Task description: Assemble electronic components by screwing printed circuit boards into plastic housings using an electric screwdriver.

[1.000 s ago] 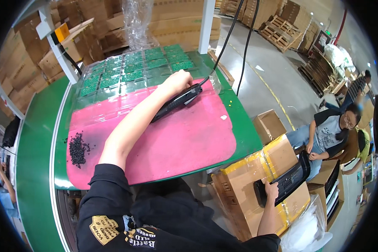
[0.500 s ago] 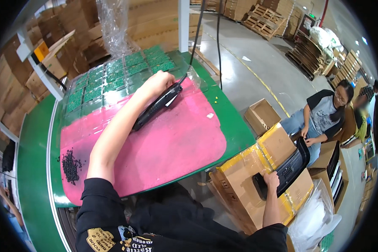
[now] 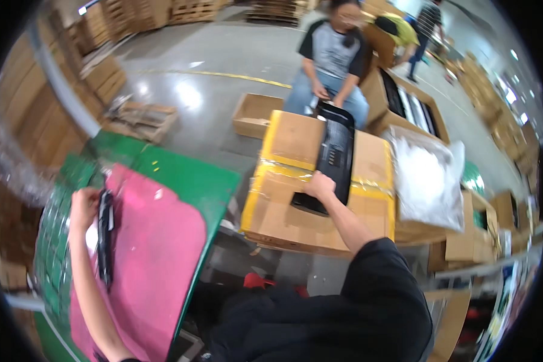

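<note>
While the left hand (image 3: 85, 206) is over by a thin black thing (image 3: 105, 241), the right hand (image 3: 321, 184) is far off on the other side, so the two are well apart. The right hand is closed on the near part of a long black panel (image 3: 336, 145), which lies on a brown box (image 3: 283, 208) with yellow tape. The left hand is curled up, but I can't tell if it grips the thin black thing, which lies on a pink mat (image 3: 154, 253) on the green tabletop (image 3: 190, 172). Another person (image 3: 332, 54) sits at the panel's far end.
</note>
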### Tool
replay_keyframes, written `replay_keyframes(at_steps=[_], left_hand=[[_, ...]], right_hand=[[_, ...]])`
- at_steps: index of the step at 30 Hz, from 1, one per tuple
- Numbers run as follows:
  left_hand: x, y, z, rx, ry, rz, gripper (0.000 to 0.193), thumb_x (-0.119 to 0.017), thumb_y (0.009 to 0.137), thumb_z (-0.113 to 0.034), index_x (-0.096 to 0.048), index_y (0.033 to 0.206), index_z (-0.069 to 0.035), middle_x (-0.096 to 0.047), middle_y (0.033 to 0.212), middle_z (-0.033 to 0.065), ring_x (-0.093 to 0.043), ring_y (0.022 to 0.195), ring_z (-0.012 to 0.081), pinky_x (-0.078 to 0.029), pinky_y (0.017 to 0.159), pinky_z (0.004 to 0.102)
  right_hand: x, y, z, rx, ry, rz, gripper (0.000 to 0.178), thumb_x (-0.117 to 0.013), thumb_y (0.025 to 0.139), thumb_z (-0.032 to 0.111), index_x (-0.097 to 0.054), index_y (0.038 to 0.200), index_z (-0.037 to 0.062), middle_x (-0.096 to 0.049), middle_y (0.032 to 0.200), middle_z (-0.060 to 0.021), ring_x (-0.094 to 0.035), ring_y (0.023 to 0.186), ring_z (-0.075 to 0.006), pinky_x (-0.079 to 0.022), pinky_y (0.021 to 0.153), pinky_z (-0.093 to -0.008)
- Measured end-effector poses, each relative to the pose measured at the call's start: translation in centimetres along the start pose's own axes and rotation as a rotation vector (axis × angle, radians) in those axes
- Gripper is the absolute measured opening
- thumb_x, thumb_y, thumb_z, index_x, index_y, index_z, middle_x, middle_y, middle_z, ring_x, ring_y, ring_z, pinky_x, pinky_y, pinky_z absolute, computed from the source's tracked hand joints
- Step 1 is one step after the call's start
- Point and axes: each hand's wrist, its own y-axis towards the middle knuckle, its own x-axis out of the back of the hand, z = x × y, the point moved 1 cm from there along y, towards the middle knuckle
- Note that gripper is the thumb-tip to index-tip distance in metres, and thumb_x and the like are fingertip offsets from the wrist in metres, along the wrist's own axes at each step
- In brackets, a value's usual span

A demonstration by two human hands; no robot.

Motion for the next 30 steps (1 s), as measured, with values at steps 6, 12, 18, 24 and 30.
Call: replay_keyframes(at_steps=[6,12,18,24,30], left_hand=[[-2.0,0.0,2.9,-0.064,0.103,-0.026,0.025,-0.063,0.07,0.009,-0.066,0.095,0.003,-0.066,0.088,0.0188,-0.06,0.082,0.0359,-0.048,0.077,0.0427],[-1.3,-0.2,-0.9,-0.022,0.052,-0.017,0.015,-0.059,0.081,0.001,-0.066,0.095,0.002,-0.064,0.093,0.0223,-0.061,0.086,0.0379,-0.049,0.076,0.0444],[-1.6,0.0,-0.9,0.043,0.415,-0.078,0.012,-0.055,0.086,-0.007,-0.064,0.086,0.001,-0.062,0.089,0.0226,-0.063,0.085,0.0409,-0.05,0.073,0.0485],[-2.0,1.1,-0.2,0.093,0.474,-0.061,0.008,-0.056,0.083,-0.002,-0.064,0.083,0.0,-0.062,0.084,0.0209,-0.063,0.083,0.0406,-0.05,0.073,0.0491],[-0.1,-1.3,0.2,0.069,-0.033,-0.093,0.005,-0.064,0.079,0.002,-0.068,0.082,0.002,-0.063,0.067,0.0155,-0.058,0.058,0.0222,-0.045,0.057,0.034]], right_hand=[[-0.6,0.8,-0.6,-0.025,-0.005,-0.025,0.051,-0.067,0.079,0.036,-0.06,0.113,-0.0009,-0.069,0.11,-0.0191,-0.068,0.105,-0.0307,-0.055,0.087,-0.0399],[-0.6,0.7,-1.0,-0.036,-0.008,-0.02,0.05,-0.066,0.08,0.036,-0.06,0.112,-0.0014,-0.069,0.112,-0.0193,-0.067,0.106,-0.0312,-0.055,0.088,-0.0396],[0.1,0.2,-0.6,-0.015,0.003,-0.031,0.044,-0.062,0.081,0.03,-0.06,0.111,-0.0015,-0.068,0.112,-0.0233,-0.067,0.106,-0.036,-0.054,0.09,-0.0433],[-0.7,0.5,-0.6,-0.028,-0.03,-0.038,0.048,-0.064,0.082,0.038,-0.059,0.112,-0.0002,-0.069,0.11,-0.019,-0.068,0.103,-0.0313,-0.055,0.086,-0.0403],[-0.3,-0.2,0.0,-0.022,-0.044,-0.023,0.055,-0.065,0.082,0.043,-0.059,0.114,-0.0008,-0.067,0.114,-0.0209,-0.067,0.106,-0.0334,-0.054,0.089,-0.0416]])
